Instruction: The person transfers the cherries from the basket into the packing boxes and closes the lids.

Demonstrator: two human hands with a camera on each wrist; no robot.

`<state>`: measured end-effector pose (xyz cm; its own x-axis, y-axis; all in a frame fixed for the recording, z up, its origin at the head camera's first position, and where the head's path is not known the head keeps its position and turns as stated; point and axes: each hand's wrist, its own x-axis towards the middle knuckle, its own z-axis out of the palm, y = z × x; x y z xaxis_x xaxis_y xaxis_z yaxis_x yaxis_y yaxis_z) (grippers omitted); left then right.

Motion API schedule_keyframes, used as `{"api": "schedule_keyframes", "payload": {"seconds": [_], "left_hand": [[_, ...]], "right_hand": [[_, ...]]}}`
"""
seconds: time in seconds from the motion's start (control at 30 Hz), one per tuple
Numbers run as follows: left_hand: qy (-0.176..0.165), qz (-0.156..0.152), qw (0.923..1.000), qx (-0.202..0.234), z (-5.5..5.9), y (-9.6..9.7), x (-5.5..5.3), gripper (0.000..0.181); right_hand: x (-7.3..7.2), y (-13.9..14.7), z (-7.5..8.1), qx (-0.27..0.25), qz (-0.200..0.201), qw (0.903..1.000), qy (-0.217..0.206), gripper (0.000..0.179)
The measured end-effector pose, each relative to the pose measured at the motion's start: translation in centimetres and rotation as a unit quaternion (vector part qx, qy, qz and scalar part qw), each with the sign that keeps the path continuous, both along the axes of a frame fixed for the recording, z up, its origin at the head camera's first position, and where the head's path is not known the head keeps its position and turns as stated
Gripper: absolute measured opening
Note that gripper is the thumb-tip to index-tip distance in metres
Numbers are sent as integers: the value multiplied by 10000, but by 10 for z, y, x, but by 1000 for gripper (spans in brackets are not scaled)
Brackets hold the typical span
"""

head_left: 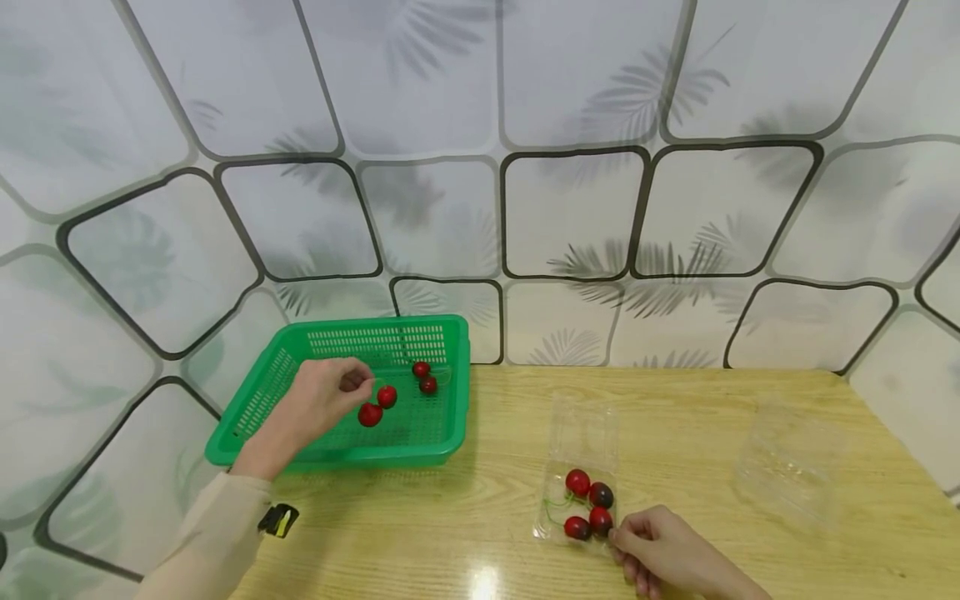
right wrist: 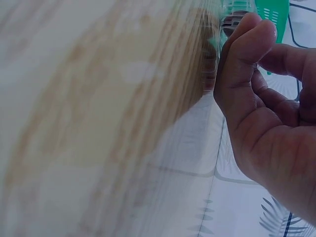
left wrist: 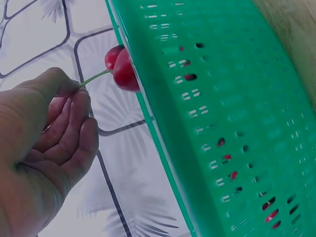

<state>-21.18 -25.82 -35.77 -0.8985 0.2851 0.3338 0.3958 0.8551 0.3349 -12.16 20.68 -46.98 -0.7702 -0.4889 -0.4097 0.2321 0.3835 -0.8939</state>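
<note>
My left hand (head_left: 318, 400) is over the green basket (head_left: 337, 457) and pinches a thin green stem (left wrist: 95, 77) between thumb and forefinger. Two red cherries (head_left: 386, 396) hang from that stem, partly behind the basket rim in the left wrist view. Inside the basket, toward its right side, lie two more dark red cherries (head_left: 422, 369). My right hand (head_left: 667, 552) holds the near right corner of a clear plastic box (head_left: 542, 518) with thumb and fingertips. Several red and dark cherries (head_left: 577, 482) with green stems lie in this box, whose lid (head_left: 583, 429) is folded back.
Another clear plastic container (head_left: 787, 467) stands on the right side of the wooden table (head_left: 480, 500). Behind the table rises a pale patterned wall covering (head_left: 573, 217). The left wrist wears a black and yellow band (head_left: 279, 520).
</note>
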Motion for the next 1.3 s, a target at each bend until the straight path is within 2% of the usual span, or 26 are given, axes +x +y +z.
{"api": "schedule_keyframes", "payload": {"seconds": [0.27, 0.47, 0.77, 1.3], "left_hand": [[346, -137, 9989, 300, 2, 7, 7, 7], [313, -250, 9975, 584, 8, 15, 13, 7], [506, -565, 9947, 696, 12, 26, 20, 9], [785, -968, 9892, 777, 14, 44, 29, 9]], "right_hand": [[0, 0, 2, 45, -6, 10000, -24, 32], [-1, -1, 1, 51, -8, 10000, -27, 31], [0, -1, 1, 52, 10, 9999, 92, 31], [0, 0, 1, 157, -61, 9999, 29, 30]]}}
